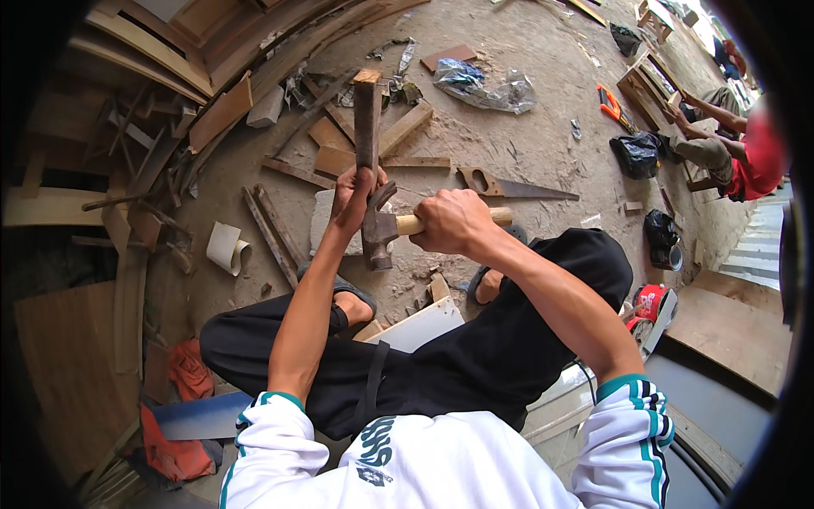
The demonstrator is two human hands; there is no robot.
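My left hand (353,195) is closed around the lower part of a dark strip of wood (367,123), which stands up from my grip with a lighter cut end. My right hand (454,222) grips the wooden handle of a claw hammer (379,233) close to its head. The hammer head overlaps the lower end of the wood in view; whether they touch, I cannot tell. Behind my left wrist, a pale block (324,222) sits on the ground between my feet. A handsaw (530,190) lies just beyond my right hand.
Several wood offcuts (407,127) litter the ground ahead. Stacked boards (144,51) stand at the left. A clear plastic bag (492,89) lies farther off. At the right, a person in red (759,153) sits near an orange-handled saw (612,106) and a black bag (636,155).
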